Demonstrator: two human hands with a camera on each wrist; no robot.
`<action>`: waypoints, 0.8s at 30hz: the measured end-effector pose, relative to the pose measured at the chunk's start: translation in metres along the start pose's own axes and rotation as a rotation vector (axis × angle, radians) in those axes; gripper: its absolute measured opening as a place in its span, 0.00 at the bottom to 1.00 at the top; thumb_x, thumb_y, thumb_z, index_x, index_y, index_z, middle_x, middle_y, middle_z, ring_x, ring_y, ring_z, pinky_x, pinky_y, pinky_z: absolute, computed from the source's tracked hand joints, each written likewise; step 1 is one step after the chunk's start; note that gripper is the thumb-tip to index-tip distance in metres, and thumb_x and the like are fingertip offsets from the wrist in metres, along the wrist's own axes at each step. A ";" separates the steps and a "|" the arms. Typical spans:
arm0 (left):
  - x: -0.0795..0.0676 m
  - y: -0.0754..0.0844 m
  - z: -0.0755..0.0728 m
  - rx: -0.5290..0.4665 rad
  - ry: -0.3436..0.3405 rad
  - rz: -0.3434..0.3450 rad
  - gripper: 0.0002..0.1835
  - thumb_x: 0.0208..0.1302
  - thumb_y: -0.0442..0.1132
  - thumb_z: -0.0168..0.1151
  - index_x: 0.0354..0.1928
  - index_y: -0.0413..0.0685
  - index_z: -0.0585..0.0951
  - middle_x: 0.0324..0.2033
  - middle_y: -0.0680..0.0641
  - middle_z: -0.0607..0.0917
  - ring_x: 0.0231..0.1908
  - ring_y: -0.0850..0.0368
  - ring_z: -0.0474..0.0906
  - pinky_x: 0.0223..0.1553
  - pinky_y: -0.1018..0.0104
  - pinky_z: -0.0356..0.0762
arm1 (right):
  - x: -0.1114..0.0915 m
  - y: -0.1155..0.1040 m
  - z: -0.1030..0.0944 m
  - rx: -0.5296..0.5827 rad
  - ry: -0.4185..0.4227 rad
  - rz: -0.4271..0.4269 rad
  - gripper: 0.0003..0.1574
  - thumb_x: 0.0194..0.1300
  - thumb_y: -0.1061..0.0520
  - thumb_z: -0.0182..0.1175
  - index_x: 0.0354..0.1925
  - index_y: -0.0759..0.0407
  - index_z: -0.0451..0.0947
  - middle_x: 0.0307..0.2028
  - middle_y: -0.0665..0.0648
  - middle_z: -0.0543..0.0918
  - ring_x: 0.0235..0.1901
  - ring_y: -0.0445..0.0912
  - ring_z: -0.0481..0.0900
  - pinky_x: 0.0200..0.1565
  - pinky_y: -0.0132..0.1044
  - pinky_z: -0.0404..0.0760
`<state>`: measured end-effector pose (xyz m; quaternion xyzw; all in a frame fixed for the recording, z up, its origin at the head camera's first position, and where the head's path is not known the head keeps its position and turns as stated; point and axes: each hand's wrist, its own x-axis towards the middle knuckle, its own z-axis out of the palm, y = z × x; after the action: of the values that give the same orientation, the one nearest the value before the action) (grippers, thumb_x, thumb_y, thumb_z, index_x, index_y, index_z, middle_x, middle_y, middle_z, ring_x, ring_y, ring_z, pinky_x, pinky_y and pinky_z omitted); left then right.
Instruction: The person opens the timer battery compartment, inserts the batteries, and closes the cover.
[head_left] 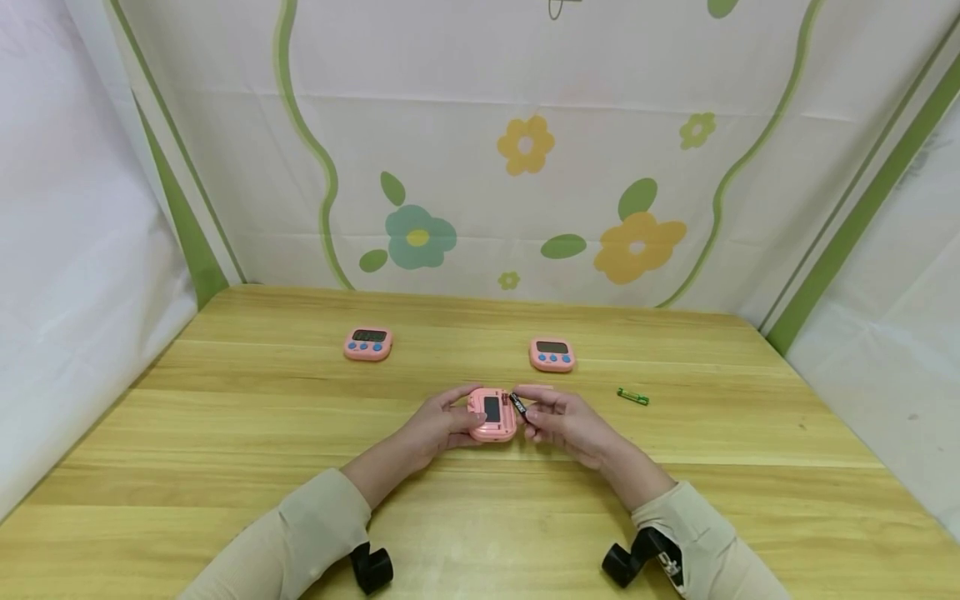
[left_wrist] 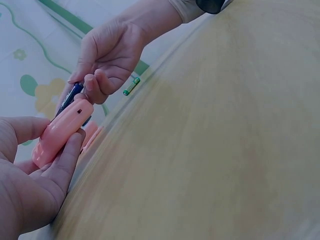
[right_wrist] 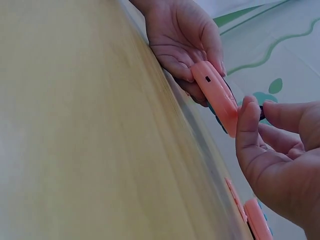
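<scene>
Head view has the pink timer (head_left: 495, 410) just below the middle of the frame, up off the table (head_left: 480, 517), with its back showing. It is round at the corners, with a dark box shape on the back and a long slot along its right side. The left hand (head_left: 442, 427) pinches the timer, thumb on the back and fingers behind. The right hand (head_left: 566, 423) pinches a black battery (head_left: 519, 407), which leans at a slant by the slot; I cannot tell if it touches. The left thumb hides a bit of the back, and the right fingers hide part of the battery. A thin pink strip (head_left: 536, 387) peeks out behind the right fingers. Left of the middle sits a second timer (head_left: 368, 343), and a third timer (head_left: 552, 355) sits above the right hand; both are pink, with a dark screen and three blue buttons. A green battery (head_left: 633, 397) lies to the right of the right hand. Behind it all, a white cloth (head_left: 450, 100) with flowers fills the top. Left wrist view shows the timer's pink edge at the left, with a small dark hole.
</scene>
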<state>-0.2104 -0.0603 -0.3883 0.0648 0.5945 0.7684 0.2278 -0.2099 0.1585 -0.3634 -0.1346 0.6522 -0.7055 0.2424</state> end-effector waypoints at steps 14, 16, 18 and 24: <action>0.000 0.001 0.000 0.006 -0.001 0.000 0.32 0.54 0.29 0.56 0.62 0.41 0.58 0.47 0.35 0.72 0.35 0.52 0.76 0.38 0.58 0.75 | -0.001 0.001 0.006 -0.043 0.032 -0.001 0.25 0.57 0.63 0.55 0.53 0.71 0.65 0.28 0.60 0.74 0.22 0.41 0.73 0.22 0.27 0.73; 0.000 0.001 0.001 0.010 0.006 -0.004 0.32 0.54 0.29 0.56 0.62 0.42 0.59 0.45 0.36 0.73 0.34 0.53 0.76 0.38 0.58 0.75 | -0.001 0.001 0.008 -0.048 0.042 -0.004 0.26 0.56 0.64 0.56 0.53 0.72 0.66 0.28 0.60 0.74 0.22 0.42 0.73 0.22 0.27 0.74; -0.001 0.001 0.001 0.014 0.008 -0.006 0.32 0.54 0.29 0.57 0.62 0.42 0.59 0.44 0.36 0.74 0.34 0.53 0.76 0.38 0.59 0.75 | -0.001 0.002 0.010 -0.062 0.058 -0.010 0.26 0.55 0.64 0.57 0.53 0.72 0.66 0.27 0.59 0.75 0.21 0.42 0.73 0.22 0.27 0.74; -0.001 0.002 0.001 0.018 -0.003 -0.015 0.32 0.55 0.30 0.57 0.62 0.42 0.58 0.44 0.36 0.74 0.37 0.51 0.76 0.38 0.59 0.75 | 0.000 0.003 0.017 -0.132 0.124 -0.027 0.26 0.55 0.63 0.58 0.51 0.72 0.67 0.25 0.58 0.76 0.20 0.42 0.72 0.21 0.27 0.73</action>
<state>-0.2102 -0.0601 -0.3859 0.0638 0.6016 0.7612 0.2338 -0.2008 0.1443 -0.3645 -0.1152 0.7093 -0.6709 0.1829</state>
